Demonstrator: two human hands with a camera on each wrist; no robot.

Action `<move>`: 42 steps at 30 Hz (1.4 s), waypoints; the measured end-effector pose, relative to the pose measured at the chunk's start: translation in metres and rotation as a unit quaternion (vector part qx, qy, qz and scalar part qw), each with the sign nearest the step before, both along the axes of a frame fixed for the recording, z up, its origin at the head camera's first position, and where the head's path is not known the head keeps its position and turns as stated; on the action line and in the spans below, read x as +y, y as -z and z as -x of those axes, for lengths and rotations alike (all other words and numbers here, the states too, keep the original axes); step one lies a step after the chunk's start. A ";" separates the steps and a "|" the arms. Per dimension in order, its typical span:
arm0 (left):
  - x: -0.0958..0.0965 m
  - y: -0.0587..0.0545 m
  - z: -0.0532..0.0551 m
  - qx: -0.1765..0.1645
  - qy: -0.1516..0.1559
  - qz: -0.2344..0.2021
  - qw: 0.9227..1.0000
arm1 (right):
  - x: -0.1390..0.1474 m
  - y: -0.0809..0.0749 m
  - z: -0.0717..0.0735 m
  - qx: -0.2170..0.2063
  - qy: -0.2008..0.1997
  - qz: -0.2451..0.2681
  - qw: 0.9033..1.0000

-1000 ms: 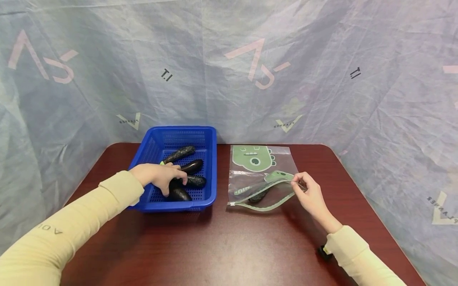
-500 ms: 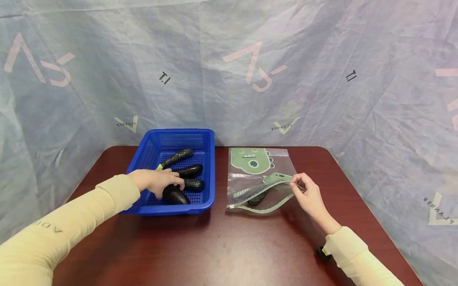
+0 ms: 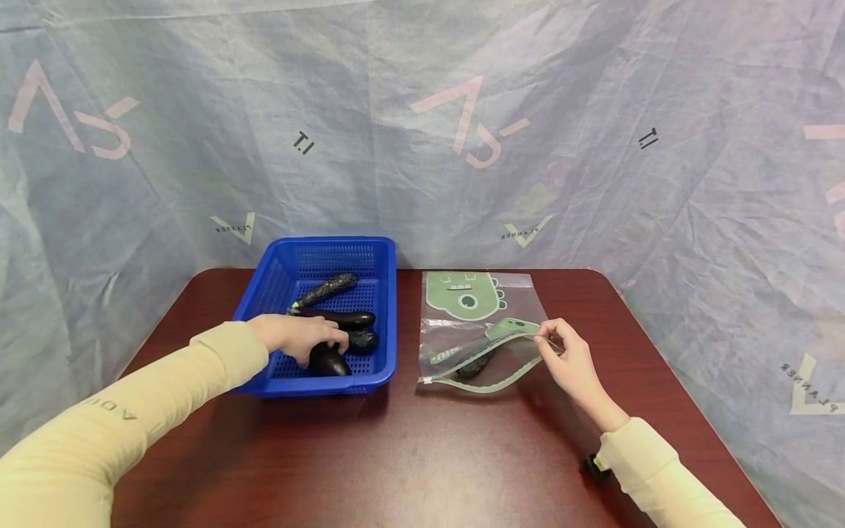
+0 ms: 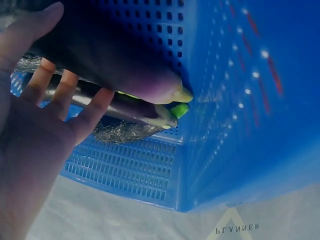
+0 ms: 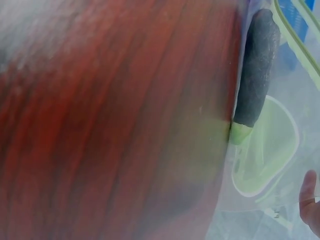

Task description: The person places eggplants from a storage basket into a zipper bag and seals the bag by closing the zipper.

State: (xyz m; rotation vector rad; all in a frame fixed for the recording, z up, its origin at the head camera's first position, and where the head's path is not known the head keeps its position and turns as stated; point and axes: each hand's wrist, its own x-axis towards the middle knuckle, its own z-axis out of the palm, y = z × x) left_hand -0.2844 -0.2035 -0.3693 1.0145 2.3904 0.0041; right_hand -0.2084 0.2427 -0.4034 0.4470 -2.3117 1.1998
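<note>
In the blue basket, my left hand reaches down over the nearest eggplant. The left wrist view shows this dark purple eggplant lying between the thumb and the fingers, its pale stem end toward the basket wall. Beside it lie a smooth eggplant and two dark, rough-skinned cucumber-shaped vegetables, one at the back and one by the fingertips. My right hand pinches the rim of a clear zip bag, its mouth spread. Inside rests a dark vegetable with a green end.
Both containers stand on a dark red wooden table, the basket left of the bag. A grey printed cloth hangs behind the table and along its sides. The bag's slider sits at its left corner.
My left hand shifts slightly right, its fingers closing in around the nearest eggplant. More of the smooth eggplant behind it now shows. The right hand and the bag stay in place.
</note>
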 end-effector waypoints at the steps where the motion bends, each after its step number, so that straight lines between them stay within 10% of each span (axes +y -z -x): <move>1: 0.000 0.001 0.001 -0.002 0.002 -0.001 1.000 | 0.000 0.000 0.000 0.000 0.000 -0.001 1.000; 42: 0.003 -0.008 0.006 0.002 0.017 0.006 1.000 | -0.002 -0.002 0.000 -0.008 -0.012 0.007 1.000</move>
